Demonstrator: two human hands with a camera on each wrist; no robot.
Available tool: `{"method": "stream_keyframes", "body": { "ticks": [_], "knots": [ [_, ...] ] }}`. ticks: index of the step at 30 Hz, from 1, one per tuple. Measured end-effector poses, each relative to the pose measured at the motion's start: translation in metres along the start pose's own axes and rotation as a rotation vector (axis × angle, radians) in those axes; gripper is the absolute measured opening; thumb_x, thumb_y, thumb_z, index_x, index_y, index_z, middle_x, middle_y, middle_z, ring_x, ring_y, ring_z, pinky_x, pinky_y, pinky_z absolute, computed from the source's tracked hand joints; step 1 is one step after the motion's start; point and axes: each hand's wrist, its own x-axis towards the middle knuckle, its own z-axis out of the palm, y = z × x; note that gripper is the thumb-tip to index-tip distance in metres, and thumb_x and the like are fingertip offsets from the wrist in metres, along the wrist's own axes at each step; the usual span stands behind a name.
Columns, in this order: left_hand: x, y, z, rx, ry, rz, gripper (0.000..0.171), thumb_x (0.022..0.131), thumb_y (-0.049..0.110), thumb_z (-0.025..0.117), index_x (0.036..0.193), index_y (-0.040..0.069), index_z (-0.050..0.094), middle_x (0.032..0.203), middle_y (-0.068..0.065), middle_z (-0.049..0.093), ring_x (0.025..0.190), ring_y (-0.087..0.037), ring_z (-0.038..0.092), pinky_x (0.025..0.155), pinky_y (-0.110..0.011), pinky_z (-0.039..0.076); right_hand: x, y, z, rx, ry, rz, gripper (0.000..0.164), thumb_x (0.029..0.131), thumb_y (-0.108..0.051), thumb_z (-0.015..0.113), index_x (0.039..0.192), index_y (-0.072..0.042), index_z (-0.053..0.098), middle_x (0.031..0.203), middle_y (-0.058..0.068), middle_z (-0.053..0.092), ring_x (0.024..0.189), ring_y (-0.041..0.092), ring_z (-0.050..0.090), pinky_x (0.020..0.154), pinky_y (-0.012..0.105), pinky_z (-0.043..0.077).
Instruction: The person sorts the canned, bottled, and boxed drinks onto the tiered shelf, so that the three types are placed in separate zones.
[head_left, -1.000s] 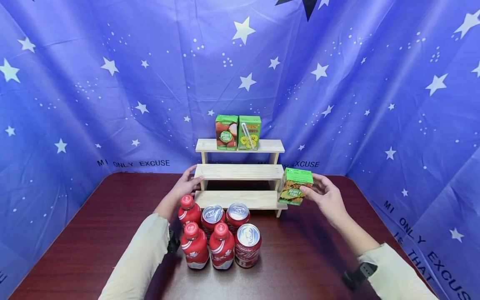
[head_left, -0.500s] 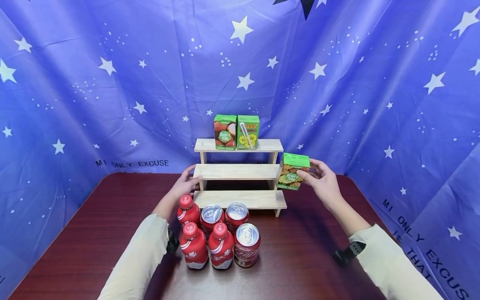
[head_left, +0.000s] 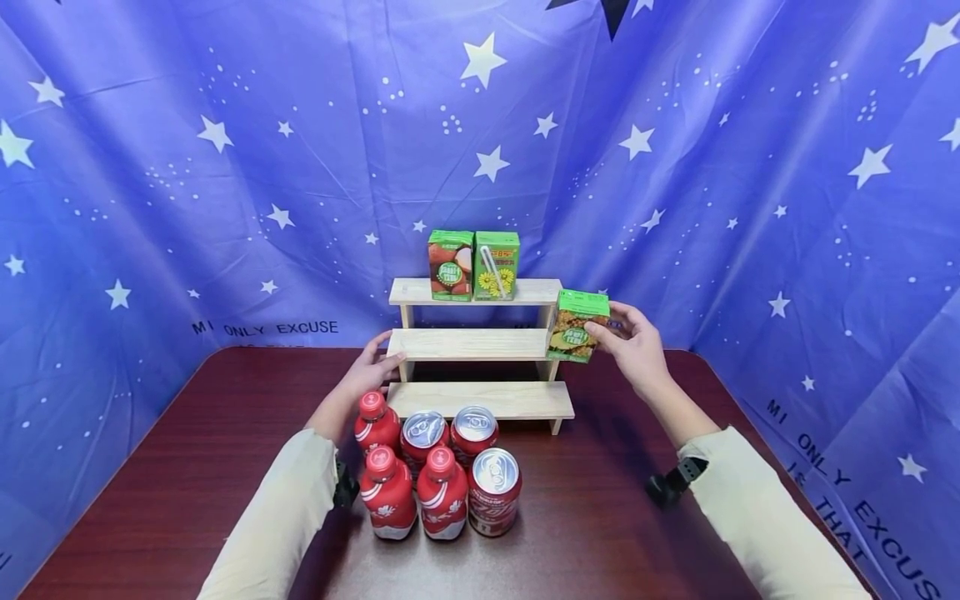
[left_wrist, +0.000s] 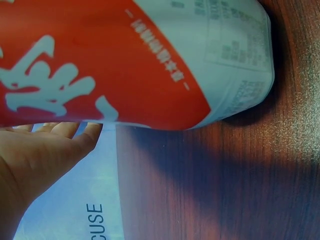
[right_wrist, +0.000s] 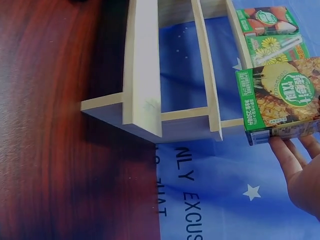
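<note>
Higher and farther left than a second ago, a green pineapple-printed drink carton [head_left: 572, 331] is at the right end of a three-tiered pale wooden stand [head_left: 480, 400], pinched between thumb and fingers of a person's right hand [head_left: 637, 348]. The left hand [head_left: 370, 368] touches the left end of the middle tier [head_left: 468, 343]; whether it grips cannot be told. Two green box-shaped cartons [head_left: 451, 268] stand on the top tier [head_left: 536, 291]. Three red bottles [head_left: 387, 496] and three silver-topped red metal cans [head_left: 495, 500] stand in front on the dark red-brown counter [head_left: 585, 517].
</note>
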Motion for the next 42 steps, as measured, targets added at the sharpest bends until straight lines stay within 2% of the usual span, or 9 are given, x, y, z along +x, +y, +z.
{"method": "stream_keyframes", "body": {
  "ticks": [9, 15, 19, 25, 36, 42],
  "knots": [
    [-0.003, 0.005, 0.001, 0.005, 0.001, 0.005, 0.066, 0.098, 0.025, 0.049, 0.151, 0.022, 0.011, 0.141, -0.026, 0.038, 0.121, -0.042, 0.049, 0.085, -0.041, 0.043, 0.020, -0.008, 0.002, -0.020, 0.032, 0.003, 0.062, 0.086, -0.028, 0.068, 0.137, -0.003, 0.042, 0.108, -0.008, 0.055, 0.089, -0.006, 0.059, 0.073, 0.016, 0.052],
    [-0.003, 0.005, -0.001, 0.007, 0.011, 0.003, 0.065, 0.098, 0.025, 0.049, 0.151, 0.022, 0.011, 0.140, -0.025, 0.039, 0.121, -0.040, 0.050, 0.081, -0.036, 0.044, 0.033, -0.017, 0.006, -0.050, 0.057, 0.016, 0.061, 0.086, -0.031, 0.068, 0.136, -0.006, 0.044, 0.118, 0.005, 0.056, 0.091, -0.004, 0.058, 0.072, 0.016, 0.051],
    [-0.003, 0.004, -0.002, 0.018, 0.014, 0.009, 0.065, 0.098, 0.026, 0.048, 0.151, 0.023, 0.011, 0.141, -0.024, 0.039, 0.121, -0.040, 0.050, 0.080, -0.034, 0.044, 0.041, -0.020, 0.009, -0.046, 0.069, 0.029, 0.061, 0.085, -0.031, 0.068, 0.136, -0.008, 0.044, 0.125, 0.011, 0.055, 0.097, 0.003, 0.058, 0.074, 0.017, 0.052],
    [0.000, 0.003, -0.001, 0.005, 0.009, 0.014, 0.065, 0.098, 0.026, 0.049, 0.151, 0.024, 0.011, 0.141, -0.024, 0.039, 0.121, -0.040, 0.050, 0.076, -0.030, 0.043, 0.051, -0.025, 0.014, -0.050, 0.094, 0.042, 0.060, 0.084, -0.035, 0.068, 0.135, -0.011, 0.047, 0.128, 0.010, 0.055, 0.107, 0.014, 0.058, 0.078, 0.021, 0.052],
    [-0.002, 0.003, -0.002, 0.011, 0.001, -0.002, 0.066, 0.097, 0.027, 0.049, 0.151, 0.024, 0.010, 0.142, -0.024, 0.038, 0.122, -0.040, 0.048, 0.084, -0.039, 0.043, 0.065, -0.034, 0.030, -0.027, 0.087, 0.057, 0.059, 0.084, -0.037, 0.067, 0.135, -0.015, 0.046, 0.131, 0.009, 0.053, 0.114, 0.021, 0.056, 0.089, 0.034, 0.051],
    [-0.003, 0.003, -0.001, 0.006, 0.002, 0.002, 0.066, 0.098, 0.026, 0.049, 0.151, 0.023, 0.011, 0.141, -0.025, 0.038, 0.120, -0.040, 0.050, 0.080, -0.036, 0.044, 0.070, -0.034, 0.039, -0.009, 0.080, 0.044, 0.055, 0.086, -0.031, 0.067, 0.135, -0.014, 0.047, 0.130, 0.009, 0.053, 0.115, 0.021, 0.055, 0.091, 0.037, 0.049]
  ]
}}
